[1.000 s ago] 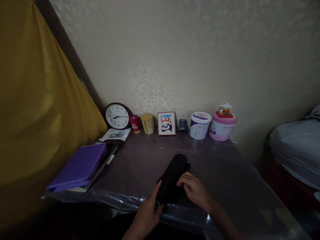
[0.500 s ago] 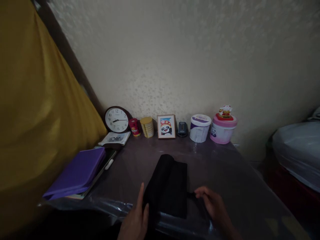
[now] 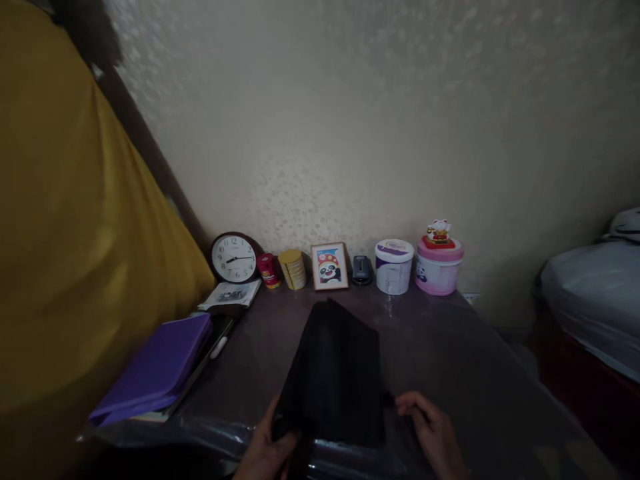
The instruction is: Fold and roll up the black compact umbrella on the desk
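Observation:
A black fabric case (image 3: 333,373), dark and with few details showing, lies near the front edge of the table in the head view. My left hand (image 3: 267,440) grips its lower left corner, thumb on top and fingers partly hidden at the side. To the right of the case, my right hand (image 3: 427,427) is closed in a pinch on a thin black strap (image 3: 389,399) that runs from the case's right side.
Purple folders (image 3: 155,367) and a white marker (image 3: 219,347) lie at left beside a yellow curtain (image 3: 100,233). Along the wall stand a clock (image 3: 233,258), red tin (image 3: 269,270), yellow tin (image 3: 293,269), picture frame (image 3: 329,267), dark blue device (image 3: 361,269), white tub (image 3: 394,267) and pink tub (image 3: 439,270) with a cat figurine.
The black case has spread wider and flatter; the rolled shape on its left no longer shows. My left hand has closed round its corner. My right hand has shifted slightly down with the strap.

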